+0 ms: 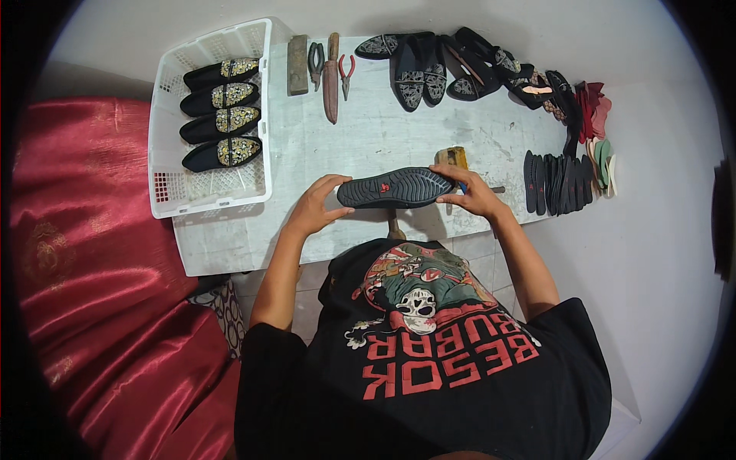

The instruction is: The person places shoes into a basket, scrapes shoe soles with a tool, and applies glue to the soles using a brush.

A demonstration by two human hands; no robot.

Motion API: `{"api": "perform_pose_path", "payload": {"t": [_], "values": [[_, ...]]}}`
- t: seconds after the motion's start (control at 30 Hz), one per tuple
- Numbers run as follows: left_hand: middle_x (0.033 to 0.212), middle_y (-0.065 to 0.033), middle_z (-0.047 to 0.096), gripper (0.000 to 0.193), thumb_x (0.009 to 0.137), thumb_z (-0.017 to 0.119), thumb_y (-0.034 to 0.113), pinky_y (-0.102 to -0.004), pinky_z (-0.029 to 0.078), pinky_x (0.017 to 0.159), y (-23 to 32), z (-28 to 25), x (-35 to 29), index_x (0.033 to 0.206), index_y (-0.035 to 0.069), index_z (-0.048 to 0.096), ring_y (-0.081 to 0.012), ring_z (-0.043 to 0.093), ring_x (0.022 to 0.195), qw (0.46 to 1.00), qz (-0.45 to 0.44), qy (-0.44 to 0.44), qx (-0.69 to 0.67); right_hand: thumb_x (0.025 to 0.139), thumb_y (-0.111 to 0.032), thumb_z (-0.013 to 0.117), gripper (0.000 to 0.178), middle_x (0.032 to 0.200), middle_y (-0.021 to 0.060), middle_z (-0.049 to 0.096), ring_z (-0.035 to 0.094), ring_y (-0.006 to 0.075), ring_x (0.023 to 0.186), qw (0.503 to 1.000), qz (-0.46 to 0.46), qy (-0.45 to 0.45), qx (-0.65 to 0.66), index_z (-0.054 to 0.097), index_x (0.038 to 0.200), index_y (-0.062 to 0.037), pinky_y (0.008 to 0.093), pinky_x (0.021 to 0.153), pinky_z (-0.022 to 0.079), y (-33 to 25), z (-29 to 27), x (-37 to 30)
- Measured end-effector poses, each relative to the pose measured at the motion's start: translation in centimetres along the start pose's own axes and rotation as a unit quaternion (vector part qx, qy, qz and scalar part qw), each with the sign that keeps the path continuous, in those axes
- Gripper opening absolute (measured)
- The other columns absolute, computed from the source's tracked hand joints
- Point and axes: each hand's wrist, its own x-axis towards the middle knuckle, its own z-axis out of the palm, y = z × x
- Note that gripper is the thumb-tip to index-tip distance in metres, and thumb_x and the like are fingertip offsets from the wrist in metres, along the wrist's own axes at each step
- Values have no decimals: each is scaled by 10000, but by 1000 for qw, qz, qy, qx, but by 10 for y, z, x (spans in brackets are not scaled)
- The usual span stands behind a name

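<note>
Between both hands a black shoe (399,188) is held level above the near part of the table, its ridged sole facing up with a small red mark on it. At its left end, my left hand (316,205) grips with thumb below and fingers above. My right hand (469,192) pinches the other end the same way. The shoe's upper is hidden beneath the sole. Just behind my right hand stands a yellow tin or box (452,156). Below the shoe, a short upright wooden piece (395,227) shows at the table's near edge.
A white plastic basket (267,146) at left holds several patterned black shoes (222,154). Along the back lie a whetstone-like block (297,66), dark pliers (316,64), a sheathed knife (330,84) and red-handled pliers (346,75). More shoes (410,77) and black soles (563,184) line the right side.
</note>
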Motion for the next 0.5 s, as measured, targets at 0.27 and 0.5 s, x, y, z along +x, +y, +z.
{"api": "perform_pose_path", "payload": {"t": [0.27, 0.5], "values": [[1391, -110, 575, 802, 702, 912, 278, -418, 450, 1092, 30, -3, 15, 1410, 101, 580, -316, 553, 1291, 993, 40, 7, 113, 707, -308, 920, 945, 1524, 142, 523, 494, 330, 1396, 995, -40, 26, -93, 474, 1509, -86, 451, 1182, 379, -16, 2, 4], [1290, -100, 601, 820, 686, 904, 359, -443, 432, 1039, 56, 30, 44, 1395, 95, 590, -297, 548, 1244, 986, 75, -44, 145, 602, -368, 933, 1097, 1546, 126, 490, 463, 375, 1393, 960, -78, -36, -265, 429, 1542, -113, 493, 1160, 370, -50, 14, 27]]}}
